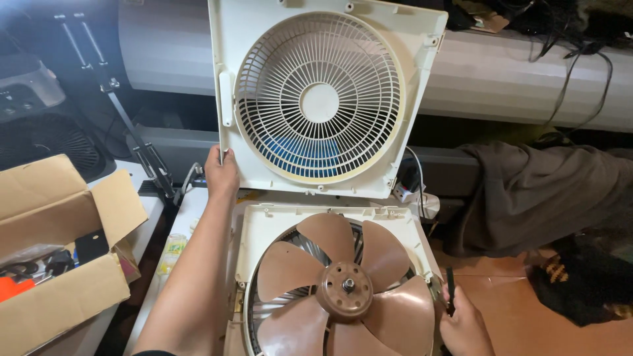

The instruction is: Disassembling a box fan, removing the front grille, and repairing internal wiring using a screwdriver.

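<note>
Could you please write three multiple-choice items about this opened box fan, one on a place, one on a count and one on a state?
1. Where is the left hand?
A. on the lower left corner of the raised front cover
B. inside the cardboard box
C. on the blade hub

2. How many brown blades does the fan show?
A. three
B. five
C. eight

3. What state is the fan in?
A. closed
B. opened, blades exposed
C. blades removed

Answers: 1 A, its fingers grip the cover's edge. 2 B, five blades spread round the hub. 3 B, the grille cover stands upright behind the bare blades, while the right hand holds a dark tool at the frame's right side.
</note>
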